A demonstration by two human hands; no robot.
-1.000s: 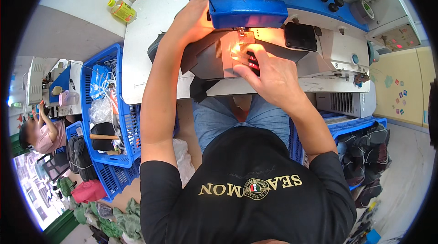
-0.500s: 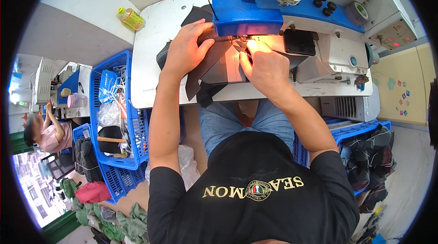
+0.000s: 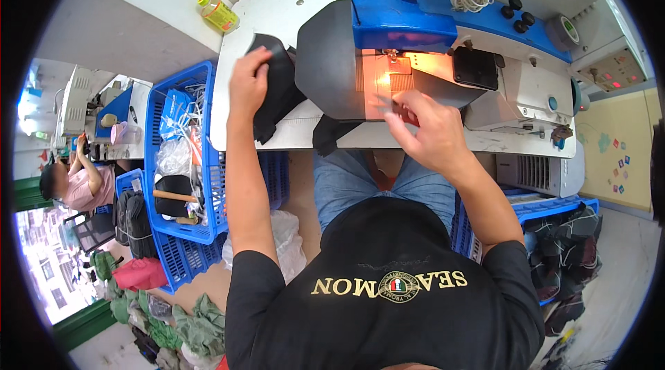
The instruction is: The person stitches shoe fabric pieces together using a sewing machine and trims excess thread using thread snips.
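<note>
My left hand (image 3: 249, 85) was at the left of the frame's upper middle, its thumb and fingertips at the edge of a loose black cloth piece (image 3: 276, 89); blur kept me from telling whether they pinched it or only rested there. My right hand (image 3: 433, 131), right of centre, was closed around small snips (image 3: 404, 112), thumb apart below, the blades (smeared by motion) pointing left over the dark panel (image 3: 325, 55).

That panel lay flat in the upper middle, under the blue head of the sewing machine (image 3: 405, 15), with a warm lamp glow on its ribbed part. A black strip (image 3: 331, 136) hung off the front edge of the white table (image 3: 267, 13) below it.

A dark phone (image 3: 476, 67) lay on the machine at upper right. A bottle with a yellow cap (image 3: 220, 15) stood at upper left. Left of the table was a blue basket (image 3: 217, 193) holding plastic bags and a wooden-handled tool (image 3: 174, 196). At the far left sat another person (image 3: 89, 183) in pink.
</note>
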